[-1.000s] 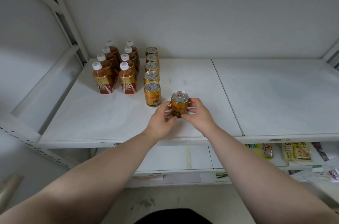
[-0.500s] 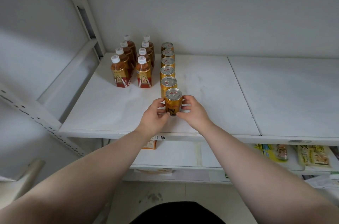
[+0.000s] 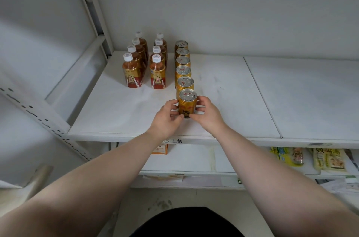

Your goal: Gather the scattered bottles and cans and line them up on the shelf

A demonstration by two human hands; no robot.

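You are facing a white metal shelf (image 3: 124, 112), its flat board running across the view with a seam dividing it into a left and a right panel. On the lower shelf (image 3: 194, 159) beneath it, yellow snack packets (image 3: 328, 161) are lying at the right. At the back left of the upper board, eight brown tea bottles with white caps (image 3: 157, 73) are standing upright in two rows of four, running from the front toward the wall. Just to the right of them, a single file of gold drink cans with silver tops (image 3: 183, 70) is running front to back, each can touching or nearly touching the next. The nearest gold can (image 3: 187, 104) is standing upright at the front end of that file, right against the can behind it and near the shelf's front edge. Your left hand (image 3: 168, 118) is cupping its left side with the fingers curled and the thumb pressing low on the label. Your right hand (image 3: 206, 115) is closing on its right side in the same way, so the can is being pinched between both hands.
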